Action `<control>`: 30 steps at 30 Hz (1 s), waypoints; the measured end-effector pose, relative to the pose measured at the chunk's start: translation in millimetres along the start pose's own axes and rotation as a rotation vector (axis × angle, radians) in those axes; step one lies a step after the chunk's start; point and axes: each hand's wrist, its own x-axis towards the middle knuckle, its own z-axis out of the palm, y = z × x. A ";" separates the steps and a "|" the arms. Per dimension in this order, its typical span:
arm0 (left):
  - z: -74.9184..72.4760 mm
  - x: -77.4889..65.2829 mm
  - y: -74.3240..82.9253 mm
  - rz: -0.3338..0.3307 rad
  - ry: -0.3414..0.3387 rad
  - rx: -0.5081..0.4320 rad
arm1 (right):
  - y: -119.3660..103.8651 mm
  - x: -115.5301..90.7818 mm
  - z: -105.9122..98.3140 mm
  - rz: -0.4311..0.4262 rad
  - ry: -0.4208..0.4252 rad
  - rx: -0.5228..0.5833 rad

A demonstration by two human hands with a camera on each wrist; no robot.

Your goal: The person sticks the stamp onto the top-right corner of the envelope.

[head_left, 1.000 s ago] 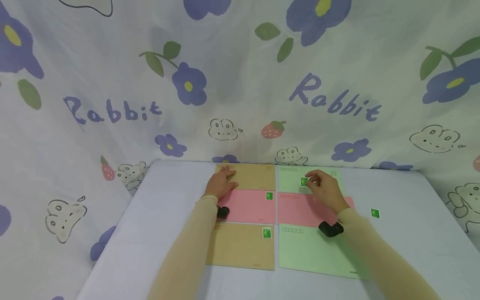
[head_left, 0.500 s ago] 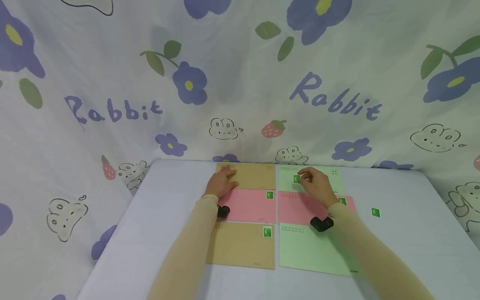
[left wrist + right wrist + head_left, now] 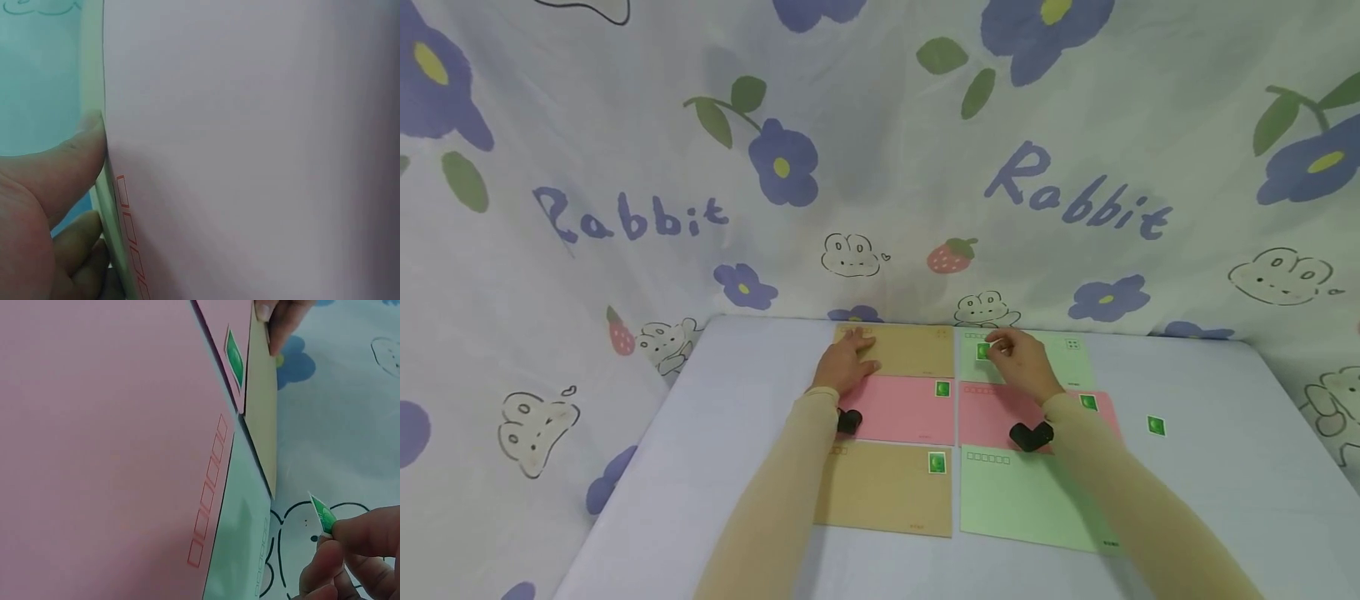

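My left hand (image 3: 844,364) rests with fingers spread on the left end of the brown envelope (image 3: 910,352) at the back left. In the left wrist view its thumb lies along an envelope edge. My right hand (image 3: 1026,363) pinches a small green stamp (image 3: 324,515) between thumb and fingertips, over the back right green envelope (image 3: 1070,367). That envelope has a printed stamp mark at its upper right corner. Below it lies a pink envelope (image 3: 988,417) with a stamp (image 3: 1088,403) at its upper right, partly covered by my right wrist.
A left pink envelope (image 3: 895,412) and a front brown envelope (image 3: 887,493) each bear a stamp. At the front right lies another green envelope (image 3: 1022,500), partly under my sleeve. One loose stamp (image 3: 1156,426) is on the white table to the right. Patterned cloth (image 3: 880,167) hangs behind.
My right hand has moved left across the back green envelope with the stamp, uncovering the stamp on the right pink envelope. The left hand has stayed in place.
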 end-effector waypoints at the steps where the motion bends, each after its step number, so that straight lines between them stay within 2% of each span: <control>1: 0.1 0.2 -0.1 0.001 0.002 0.000 | -0.1 1.6 1.2 -0.005 -0.003 0.004; 7: -0.2 0.6 2.1 0.004 0.007 -0.005 | -5.6 9.4 6.8 -0.030 -0.015 0.034; 14: 1.3 1.4 4.4 0.003 -0.002 0.013 | -11.4 16.0 13.9 -0.014 -0.026 0.040; 21: 0.8 0.4 2.6 -0.004 0.003 -0.003 | -13.4 24.2 22.3 -0.051 -0.027 0.065; 30: -0.3 0.8 1.0 0.004 0.004 -0.006 | -13.8 34.0 31.4 0.007 -0.040 0.091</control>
